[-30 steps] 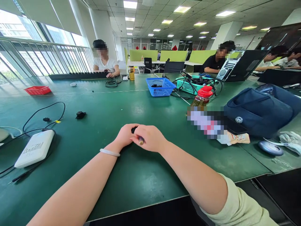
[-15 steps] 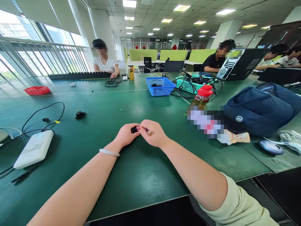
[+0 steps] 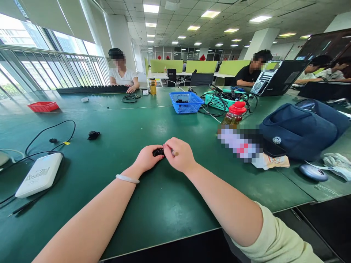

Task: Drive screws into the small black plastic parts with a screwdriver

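My left hand (image 3: pixel 145 159), with a pale bangle at the wrist, is closed around a small black part (image 3: pixel 158 152) just above or on the green table. My right hand (image 3: pixel 181 155) is closed on a slim tool (image 3: pixel 174 153); only its tan, rounded end shows, and its kind is hidden by the fingers. The right fingertips meet the right side of the black part. To the left of my hands lies another small black piece (image 3: pixel 93 135). A white box-shaped device (image 3: pixel 40 175) with black cables rests farther left.
A blue basket (image 3: pixel 186 106), a green basket (image 3: pixel 216 100) with black cables and a red-lidded bottle (image 3: pixel 234 113) stand ahead. On the right are a navy bag (image 3: pixel 304 128) and a mouse (image 3: pixel 313 172). A red tray (image 3: pixel 43 106) sits far left. People sit across the table.
My right hand has tilted slightly, and more of the black part shows between my hands. My left hand keeps its hold in nearly the same place.
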Tool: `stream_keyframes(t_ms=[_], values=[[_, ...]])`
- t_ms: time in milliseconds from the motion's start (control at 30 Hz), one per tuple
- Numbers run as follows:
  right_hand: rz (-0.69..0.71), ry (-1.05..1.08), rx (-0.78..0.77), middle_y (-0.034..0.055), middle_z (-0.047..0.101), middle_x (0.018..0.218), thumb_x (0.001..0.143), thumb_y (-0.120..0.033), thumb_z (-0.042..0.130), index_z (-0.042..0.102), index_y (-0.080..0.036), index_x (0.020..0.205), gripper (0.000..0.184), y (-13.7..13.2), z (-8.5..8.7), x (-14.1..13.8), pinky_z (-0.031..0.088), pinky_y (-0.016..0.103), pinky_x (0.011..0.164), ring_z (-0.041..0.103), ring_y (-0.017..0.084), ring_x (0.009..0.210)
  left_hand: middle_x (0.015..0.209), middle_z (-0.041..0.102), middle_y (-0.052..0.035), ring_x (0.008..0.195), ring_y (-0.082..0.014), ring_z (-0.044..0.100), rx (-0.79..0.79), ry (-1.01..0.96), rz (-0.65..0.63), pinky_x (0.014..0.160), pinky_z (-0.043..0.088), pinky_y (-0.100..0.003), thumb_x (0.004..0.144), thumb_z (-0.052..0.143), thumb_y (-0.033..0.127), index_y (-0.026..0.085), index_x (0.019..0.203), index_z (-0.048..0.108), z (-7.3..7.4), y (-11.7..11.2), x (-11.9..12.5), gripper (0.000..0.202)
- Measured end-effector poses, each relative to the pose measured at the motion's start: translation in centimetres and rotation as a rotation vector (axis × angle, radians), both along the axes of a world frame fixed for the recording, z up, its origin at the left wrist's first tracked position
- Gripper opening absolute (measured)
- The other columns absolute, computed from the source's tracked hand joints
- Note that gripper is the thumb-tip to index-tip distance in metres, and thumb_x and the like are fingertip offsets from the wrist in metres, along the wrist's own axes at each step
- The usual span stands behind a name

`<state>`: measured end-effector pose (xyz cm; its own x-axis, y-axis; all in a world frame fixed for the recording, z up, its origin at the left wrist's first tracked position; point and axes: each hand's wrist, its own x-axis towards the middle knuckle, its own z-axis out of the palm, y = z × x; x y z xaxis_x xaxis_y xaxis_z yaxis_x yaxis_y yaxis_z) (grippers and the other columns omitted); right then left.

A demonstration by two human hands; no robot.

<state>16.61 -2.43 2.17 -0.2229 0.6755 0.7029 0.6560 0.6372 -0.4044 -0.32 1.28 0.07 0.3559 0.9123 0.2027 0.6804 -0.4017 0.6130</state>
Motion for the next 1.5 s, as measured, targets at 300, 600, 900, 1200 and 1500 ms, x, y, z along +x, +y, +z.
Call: stream_keyframes(t_ms=[300,600,900,1200,1500], values=[[0.282,-0.445,0.158,0.0052,0.061,0.072,0.096,-0.03,0.045,0.061,-0.019,0.072,0.031,0.3,-1.4,-2.3,0.038,0.032,0.069,0.051,0.017,0.07,0.108,0.075,-0.0043,0.098,-0.0243,0.068,-0.001,-0.02,-0.081,0.092,0.052,-0.035,0.073,0.056,0.011,0.02,0.107,0.073,0.2,-0.2,0.0,0.038],[-0.072,0.321,-0.016,0.0003,0.048,0.063,0.099,-0.059,0.027,0.047,-0.024,0.066,0.053,0.9,0.5,2.2,0.037,0.029,0.059,0.048,0.015,0.06,0.111,0.075,-0.0036,0.101,-0.0255,0.068,-0.042,-0.016,0.047,0.097,0.051,-0.039,0.075,0.069,0.024,0.024,0.111,0.073,0.3,-0.2,0.3,0.036],[0.012,0.363,-0.136,-0.0039,0.035,0.051,0.097,-0.066,0.027,0.04,-0.023,0.061,0.057,-0.4,1.1,1.4,0.028,0.028,0.05,0.036,0.012,0.048,0.116,0.073,-0.004,0.107,-0.0257,0.067,-0.032,0.022,0.032,0.1,0.05,-0.038,0.077,0.068,0.025,0.023,0.113,0.072,0.5,-0.3,0.2,0.035],[0.101,0.181,-0.126,-0.0045,0.034,0.052,0.094,-0.036,0.038,0.033,-0.023,0.061,0.036,-0.7,1.2,0.9,0.029,0.026,0.053,0.034,0.011,0.05,0.116,0.073,-0.0042,0.106,-0.0252,0.066,-0.041,0.02,0.005,0.099,0.049,-0.037,0.079,0.067,0.026,0.022,0.114,0.071,0.5,-0.4,0.2,0.036],[0.101,0.01,-0.116,-0.0024,0.045,0.055,0.088,-0.028,0.039,0.042,-0.022,0.065,0.024,-0.5,1.2,1.0,0.031,0.026,0.056,0.042,0.012,0.054,0.106,0.075,-0.0024,0.096,-0.0232,0.068,-0.032,0.011,-0.001,0.092,0.051,-0.035,0.078,0.066,0.023,0.022,0.106,0.074,0.7,-0.5,0.4,0.029]])
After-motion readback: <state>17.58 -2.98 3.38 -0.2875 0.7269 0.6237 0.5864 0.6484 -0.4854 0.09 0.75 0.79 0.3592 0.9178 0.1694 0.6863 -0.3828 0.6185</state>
